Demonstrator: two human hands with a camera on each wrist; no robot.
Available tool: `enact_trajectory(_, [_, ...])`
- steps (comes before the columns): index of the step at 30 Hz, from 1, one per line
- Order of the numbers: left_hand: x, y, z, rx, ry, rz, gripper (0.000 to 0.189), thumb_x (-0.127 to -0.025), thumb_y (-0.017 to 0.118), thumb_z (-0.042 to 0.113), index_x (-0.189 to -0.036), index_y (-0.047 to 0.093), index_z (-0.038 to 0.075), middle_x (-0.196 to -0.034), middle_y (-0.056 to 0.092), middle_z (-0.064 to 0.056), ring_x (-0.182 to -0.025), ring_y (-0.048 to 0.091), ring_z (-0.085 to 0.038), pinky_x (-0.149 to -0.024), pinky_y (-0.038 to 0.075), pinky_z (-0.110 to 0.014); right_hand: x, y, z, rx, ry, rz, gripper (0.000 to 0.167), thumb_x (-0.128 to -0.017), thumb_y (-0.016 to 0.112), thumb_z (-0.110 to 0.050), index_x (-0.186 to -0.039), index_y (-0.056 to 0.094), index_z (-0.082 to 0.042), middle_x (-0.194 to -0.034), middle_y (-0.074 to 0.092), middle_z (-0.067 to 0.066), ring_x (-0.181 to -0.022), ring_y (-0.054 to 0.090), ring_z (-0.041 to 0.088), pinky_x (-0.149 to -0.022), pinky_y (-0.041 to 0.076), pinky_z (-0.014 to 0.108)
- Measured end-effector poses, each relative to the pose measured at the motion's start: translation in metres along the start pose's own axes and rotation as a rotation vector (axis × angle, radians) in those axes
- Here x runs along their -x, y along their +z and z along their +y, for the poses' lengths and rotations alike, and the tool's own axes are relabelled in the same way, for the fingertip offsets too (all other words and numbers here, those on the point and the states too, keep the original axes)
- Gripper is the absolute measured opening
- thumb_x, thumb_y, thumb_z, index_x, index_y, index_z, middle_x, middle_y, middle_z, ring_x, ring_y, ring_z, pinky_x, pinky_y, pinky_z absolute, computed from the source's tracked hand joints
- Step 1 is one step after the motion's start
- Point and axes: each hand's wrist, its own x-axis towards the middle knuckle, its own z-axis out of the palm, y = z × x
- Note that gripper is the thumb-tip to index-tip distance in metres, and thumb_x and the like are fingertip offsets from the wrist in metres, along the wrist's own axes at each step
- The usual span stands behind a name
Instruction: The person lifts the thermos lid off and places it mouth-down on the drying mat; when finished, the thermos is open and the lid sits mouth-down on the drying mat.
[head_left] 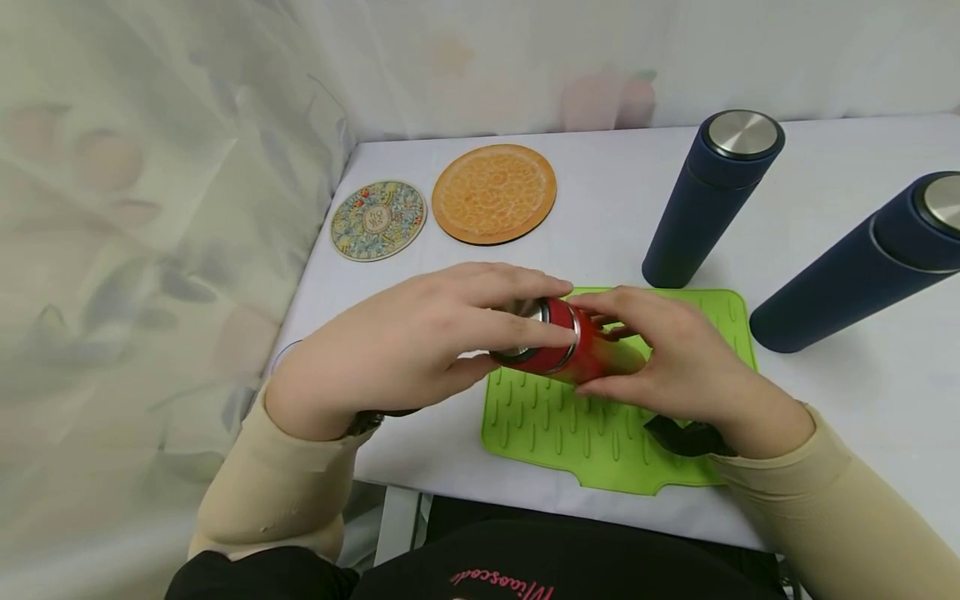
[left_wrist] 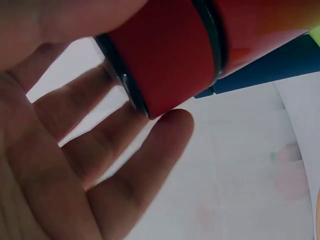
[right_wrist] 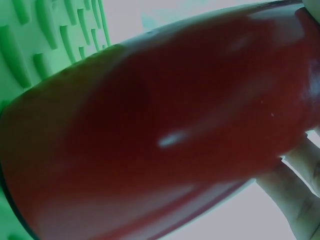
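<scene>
A red thermos bottle [head_left: 592, 350], shading to yellow-green toward its base, lies tilted between both hands above a lime green ridged mat [head_left: 540, 425]. My left hand [head_left: 438, 329] holds its red cap [left_wrist: 160, 55], thumb on one side and fingers on the other; the cap's top is silver. Around the lower body of the bottle curls my right hand [head_left: 678, 354]. The right wrist view is filled by the glossy red body [right_wrist: 165, 115], with fingertips [right_wrist: 295, 195] at its lower right. The cap sits on the bottle.
Two dark blue thermos bottles with silver tops stand right of the mat, one at the back [head_left: 697, 200] and one farther right [head_left: 855, 267]. Two round flat mats lie at the back left: a patterned one [head_left: 378, 221] and an orange-tan one [head_left: 495, 193]. A white cloth covers the table [head_left: 600, 192].
</scene>
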Motion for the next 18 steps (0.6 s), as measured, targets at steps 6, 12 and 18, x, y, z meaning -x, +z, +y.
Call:
enact_trajectory(6, [0.001,0.0002,0.0008,-0.042,-0.087,0.007,0.059,-0.093,0.089,0.014,-0.149,0.071,0.018,-0.148,0.069,-0.008,-0.134,0.066,-0.022,-0.114,0.055,-0.04,-0.0003,0.0001,-0.0024,0.016,0.008,-0.01,0.094,-0.059,0.11,-0.012,-0.144,0.069,-0.004,-0.123,0.079,0.004,-0.105,0.077,0.017,-0.086,0.065,0.023])
enact_trajectory(12, [0.0002,0.0052,0.0019,-0.142,-0.159,0.125,0.059,-0.092,0.091,0.038,-0.142,0.075,0.012,-0.118,0.077,-0.002,-0.098,0.07,-0.017,-0.088,0.06,-0.036,-0.0003,0.0011,-0.0039,0.037,0.012,-0.009,0.094,-0.06,0.11,-0.013,-0.144,0.069,-0.004,-0.123,0.079,0.005,-0.104,0.077,0.018,-0.08,0.069,0.037])
enact_trajectory(18, [0.005,0.0045,0.002,-0.162,-0.16,0.295,0.06,-0.088,0.092,0.039,-0.139,0.077,0.011,-0.11,0.075,-0.007,-0.089,0.068,-0.019,-0.079,0.058,-0.037,0.0012,-0.0004,-0.0039,0.039,0.026,0.004,0.095,-0.058,0.11,-0.011,-0.143,0.068,-0.003,-0.127,0.079,0.008,-0.105,0.079,0.021,-0.082,0.068,0.034])
